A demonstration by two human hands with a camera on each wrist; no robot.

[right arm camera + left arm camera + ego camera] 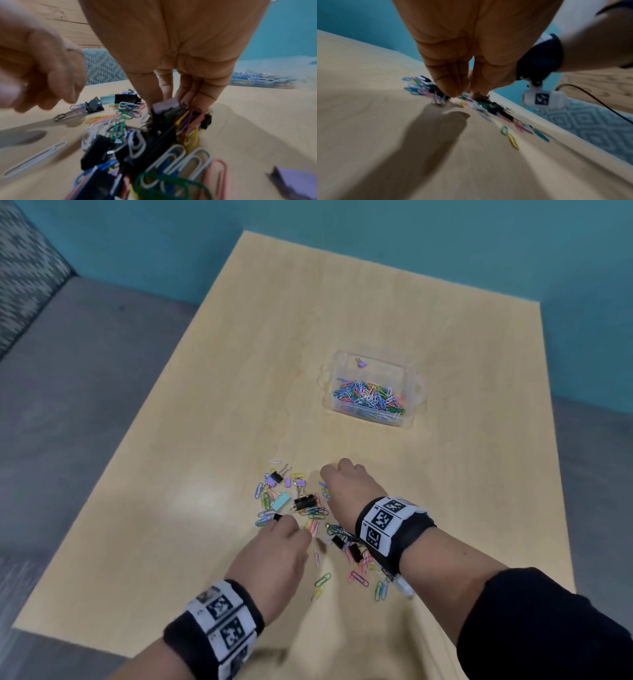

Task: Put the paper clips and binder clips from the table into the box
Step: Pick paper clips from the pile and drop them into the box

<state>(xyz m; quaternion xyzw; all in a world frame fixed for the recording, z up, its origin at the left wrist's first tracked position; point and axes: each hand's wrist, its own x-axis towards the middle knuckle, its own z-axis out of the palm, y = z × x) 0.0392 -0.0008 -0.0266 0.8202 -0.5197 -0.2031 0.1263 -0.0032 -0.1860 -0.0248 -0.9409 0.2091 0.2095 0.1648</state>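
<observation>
A clear plastic box (416, 392) stands on the table to the far right, holding several coloured paper clips (371, 397) and one lilac binder clip (360, 363). Near the table's front lies a loose pile of paper clips and binder clips (301, 503). My right hand (334, 474) is down at the pile's right side; in its wrist view its fingers (204, 93) curl round a bunch of paper clips with a lilac binder clip (164, 106) and black ones. My left hand (291, 525) reaches into the pile's near side, fingertips (452, 92) pinched together on clips, blurred.
The wooden table (274, 337) has its left edge close to the pile, with grey floor (85, 405) beyond. A teal wall runs along the far side. More paper clips (359, 577) lie under my right wrist, near the front edge.
</observation>
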